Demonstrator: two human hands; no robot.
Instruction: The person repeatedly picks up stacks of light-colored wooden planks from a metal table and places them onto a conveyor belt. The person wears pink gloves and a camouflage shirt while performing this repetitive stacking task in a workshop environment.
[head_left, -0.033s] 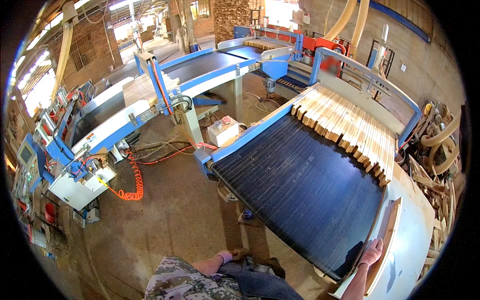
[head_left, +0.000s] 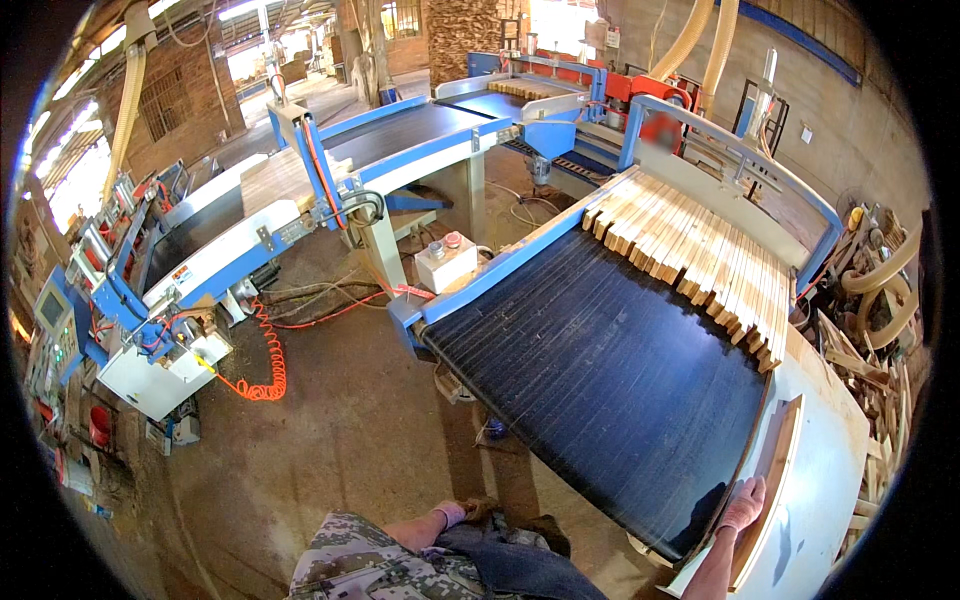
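Observation:
My right hand (head_left: 742, 505) is at the inner side of a long narrow wooden board (head_left: 782, 462), its fingers curled against it. The board lies lengthwise on a pale side table (head_left: 825, 470) beside a wide black conveyor belt (head_left: 610, 390). My left hand (head_left: 480, 512), with a pinkish cuff at the wrist, is low in front of my body near dark cloth; its fingers are hard to make out. Beyond both hands, a row of light wooden strips (head_left: 690, 265) stands side by side across the far part of the belt, their near ends uneven.
A blue frame (head_left: 740, 150) arches over the strips. A button box (head_left: 446, 262) stands by the belt's left corner. Leftward runs another conveyor (head_left: 225, 255) with a coiled orange hose (head_left: 265, 388) hanging down. Scrap wood (head_left: 880, 430) piles up at the right.
The pale wooden pieces on the left conveyor have shifted slightly leftward. Both my hands and the row of strips stay where they were.

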